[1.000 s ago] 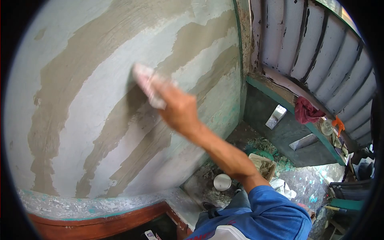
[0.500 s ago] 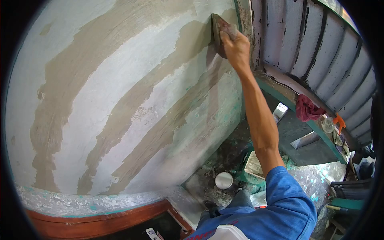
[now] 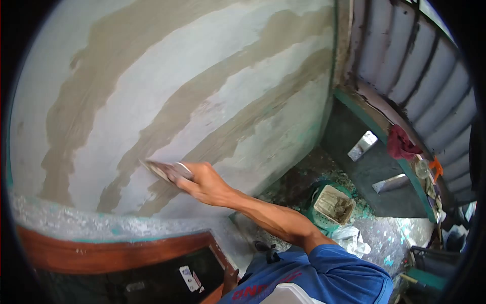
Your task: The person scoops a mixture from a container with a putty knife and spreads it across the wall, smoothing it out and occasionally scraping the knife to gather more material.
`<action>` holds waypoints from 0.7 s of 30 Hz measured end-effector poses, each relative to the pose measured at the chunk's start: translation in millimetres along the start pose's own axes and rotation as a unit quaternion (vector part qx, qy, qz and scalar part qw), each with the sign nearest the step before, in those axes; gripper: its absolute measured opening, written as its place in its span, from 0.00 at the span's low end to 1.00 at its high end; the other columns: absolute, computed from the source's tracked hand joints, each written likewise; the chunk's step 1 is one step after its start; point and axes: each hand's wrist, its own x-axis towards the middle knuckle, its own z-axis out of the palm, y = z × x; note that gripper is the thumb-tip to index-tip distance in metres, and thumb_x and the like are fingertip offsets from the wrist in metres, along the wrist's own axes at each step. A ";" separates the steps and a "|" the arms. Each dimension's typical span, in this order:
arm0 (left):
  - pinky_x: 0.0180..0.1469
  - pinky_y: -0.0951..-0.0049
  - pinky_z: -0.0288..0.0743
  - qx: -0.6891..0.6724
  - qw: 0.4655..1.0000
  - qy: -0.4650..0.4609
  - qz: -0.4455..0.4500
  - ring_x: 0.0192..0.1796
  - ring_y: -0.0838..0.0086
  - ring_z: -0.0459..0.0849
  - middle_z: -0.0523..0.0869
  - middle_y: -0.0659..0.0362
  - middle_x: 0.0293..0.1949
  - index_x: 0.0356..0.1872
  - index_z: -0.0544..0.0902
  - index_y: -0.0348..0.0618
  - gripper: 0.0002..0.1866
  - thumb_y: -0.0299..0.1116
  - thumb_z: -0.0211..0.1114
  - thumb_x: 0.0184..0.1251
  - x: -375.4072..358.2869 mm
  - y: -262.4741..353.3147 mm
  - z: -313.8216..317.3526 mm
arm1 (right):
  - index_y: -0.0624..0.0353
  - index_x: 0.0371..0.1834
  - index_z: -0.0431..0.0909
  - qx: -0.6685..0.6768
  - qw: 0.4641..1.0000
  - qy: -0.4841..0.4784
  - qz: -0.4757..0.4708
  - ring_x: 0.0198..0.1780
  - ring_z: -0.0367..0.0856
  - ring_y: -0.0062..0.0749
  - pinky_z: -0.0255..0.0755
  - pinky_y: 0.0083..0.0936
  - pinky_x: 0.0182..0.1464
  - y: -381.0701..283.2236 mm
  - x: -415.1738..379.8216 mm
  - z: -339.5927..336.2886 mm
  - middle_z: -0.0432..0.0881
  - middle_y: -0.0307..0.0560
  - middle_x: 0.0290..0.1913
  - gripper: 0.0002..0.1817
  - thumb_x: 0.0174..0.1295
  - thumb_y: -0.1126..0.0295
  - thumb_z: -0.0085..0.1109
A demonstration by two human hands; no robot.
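Observation:
My right hand (image 3: 205, 183) is closed around the handle of a flat trowel (image 3: 161, 170), whose blade lies against the wall (image 3: 177, 55) at its lower middle. Grey-brown bands of plaster (image 3: 187, 104) curve over the pale wall around it. Low in the frame, my left hand (image 3: 230, 278) is small and dark beside the reddish wooden frame (image 3: 126, 256); its fingers are too unclear to read.
A green bucket (image 3: 315, 213) stands on the floor with a tray (image 3: 334, 204) of plaster on top. White plastic (image 3: 350, 240) lies beside it. At the right are a ledge with a dark red cloth (image 3: 401, 143), an orange item (image 3: 436, 168) and corrugated sheeting (image 3: 405, 61).
My right hand has carried the trowel from the wall's upper right edge down and left to its lower middle. The view has shifted, and my left hand now shows.

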 end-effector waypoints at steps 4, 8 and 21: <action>0.79 0.61 0.67 0.026 0.999 0.011 -0.024 0.78 0.51 0.75 0.75 0.35 0.75 0.80 0.66 0.26 0.46 0.43 0.77 0.69 4.0 17.4 -0.6 | 0.61 0.57 0.87 0.263 0.945 0.090 0.174 0.42 0.87 0.27 0.84 0.29 0.49 45.2 -64.9 8.1 0.91 0.41 0.46 0.11 0.76 0.73 0.61; 0.79 0.57 0.68 0.053 0.995 -0.005 0.083 0.77 0.44 0.74 0.76 0.32 0.73 0.78 0.68 0.26 0.47 0.48 0.77 0.67 23.6 -46.7 17.1 | 0.61 0.58 0.84 0.365 0.848 0.248 0.293 0.43 0.90 0.27 0.88 0.34 0.49 60.7 -102.8 -23.8 0.90 0.43 0.48 0.12 0.76 0.75 0.58; 0.60 0.63 0.82 -0.069 0.997 -0.027 -0.023 0.58 0.56 0.88 0.86 0.41 0.58 0.77 0.67 0.25 0.42 0.44 0.75 0.73 25.7 -87.5 -6.7 | 0.52 0.77 0.78 -0.557 0.710 0.252 -0.350 0.77 0.78 0.45 0.69 0.46 0.82 -0.5 45.2 -110.1 0.80 0.52 0.76 0.34 0.65 0.80 0.67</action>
